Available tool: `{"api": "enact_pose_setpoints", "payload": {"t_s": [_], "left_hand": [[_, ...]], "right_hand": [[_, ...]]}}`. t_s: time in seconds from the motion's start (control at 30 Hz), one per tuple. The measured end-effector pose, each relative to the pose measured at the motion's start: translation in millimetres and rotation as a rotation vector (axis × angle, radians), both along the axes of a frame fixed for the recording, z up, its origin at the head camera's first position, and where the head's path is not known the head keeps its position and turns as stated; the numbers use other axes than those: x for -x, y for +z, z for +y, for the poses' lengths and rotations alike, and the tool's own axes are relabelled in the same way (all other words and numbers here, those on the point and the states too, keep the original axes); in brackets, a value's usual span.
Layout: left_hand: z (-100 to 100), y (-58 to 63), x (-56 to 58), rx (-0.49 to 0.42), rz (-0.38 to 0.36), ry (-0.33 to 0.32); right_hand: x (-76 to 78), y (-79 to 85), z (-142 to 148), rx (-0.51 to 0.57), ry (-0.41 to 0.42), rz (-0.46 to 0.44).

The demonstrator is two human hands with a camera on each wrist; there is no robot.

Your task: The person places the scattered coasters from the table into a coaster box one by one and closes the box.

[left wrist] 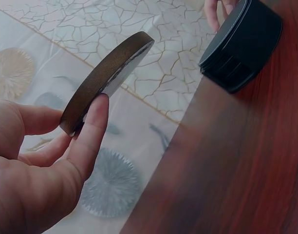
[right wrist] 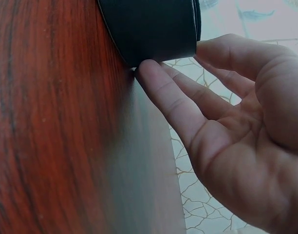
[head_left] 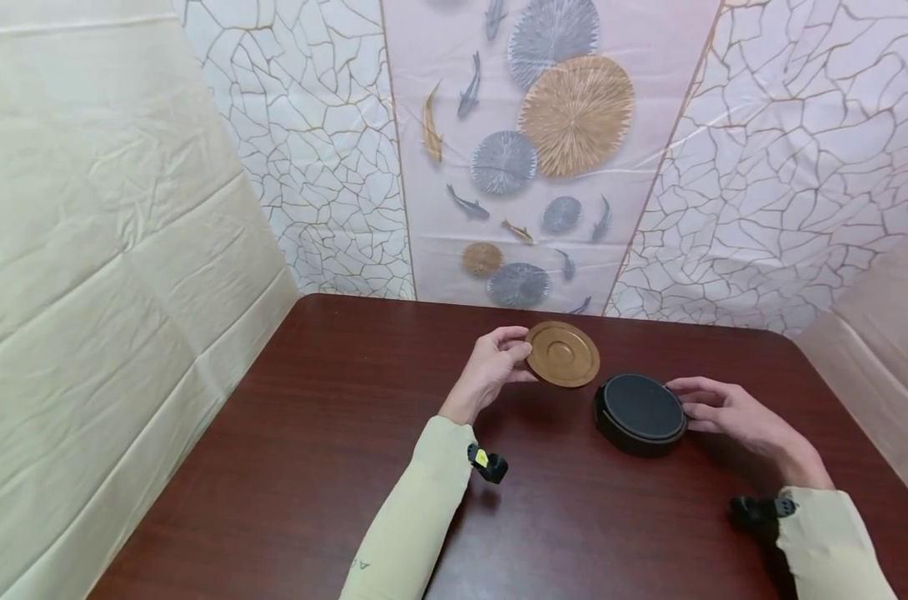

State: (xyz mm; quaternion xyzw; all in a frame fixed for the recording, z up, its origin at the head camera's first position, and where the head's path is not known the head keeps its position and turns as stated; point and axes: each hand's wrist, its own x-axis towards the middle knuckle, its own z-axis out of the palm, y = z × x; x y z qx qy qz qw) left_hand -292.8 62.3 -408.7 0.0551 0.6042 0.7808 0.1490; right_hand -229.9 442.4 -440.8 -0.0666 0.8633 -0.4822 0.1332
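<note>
My left hand (head_left: 495,362) pinches a round brown coaster (head_left: 563,354) by its left edge, thumb on the upper face and fingers beneath. The coaster has a raised rim and a ringed centre; in the left wrist view its pale underside shows, and it is held tilted above the table. To its right, a round black coaster holder (head_left: 644,408) stands on the table with a flat black disc on top and a notch in its side (left wrist: 232,68). At the holder's right side is my right hand (head_left: 739,412). In the right wrist view its fingertips (right wrist: 151,70) touch the holder's wall low down, its thumb near the top rim.
The dark reddish wooden table (head_left: 334,467) reaches back to a patterned cloth (head_left: 334,150) with fish and round leaf shapes. Plain cream cloth (head_left: 109,250) hangs along the left side, and more hangs at the right. Black wrist cameras (head_left: 487,463) sit on both sleeves.
</note>
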Motion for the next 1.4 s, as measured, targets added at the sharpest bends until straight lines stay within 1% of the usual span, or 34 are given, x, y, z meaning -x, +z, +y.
{"api": "enact_pose_setpoints", "payload": {"t_s": [0.2, 0.3, 0.37, 0.5, 0.7, 0.9, 0.97, 1.1, 1.2, 1.4], "left_hand": [[20, -1.5, -4.4, -0.076, -0.016, -0.015], [30, -4.0, -6.1, -0.101, -0.024, -0.012], [36, -7.1, -6.6, -0.107, -0.033, -0.006], [48, -15.3, -7.0, -0.127, -0.064, -0.012], [63, -28.8, -7.4, -0.161, -0.105, 0.008], [75, -35.6, -14.4, -0.166, -0.113, 0.001], [80, -36.9, -18.2, -0.165, -0.117, 0.006], [89, -38.8, -25.5, -0.156, -0.132, 0.029], [96, -39.0, -30.1, -0.149, -0.139, 0.044], [106, -37.4, -36.0, -0.106, -0.132, 0.049]], "right_hand": [[2.0, 2.9, 0, 0.013, 0.022, 0.033], [2.4, 4.9, -1, 0.019, 0.029, 0.025], [2.3, 4.9, -1, 0.020, 0.018, 0.002], [0.4, 3.4, -1, -0.028, -0.008, -0.005], [-0.8, 3.3, -1, -0.013, -0.014, -0.018], [0.2, 3.4, -1, -0.004, 0.020, 0.015], [0.7, 2.1, -1, 0.013, 0.028, 0.012], [0.2, -0.4, 0, 0.030, 0.017, -0.007], [-0.8, -1.1, 1, 0.047, 0.026, -0.004], [0.5, -2.5, 1, 0.083, 0.054, 0.026]]}}
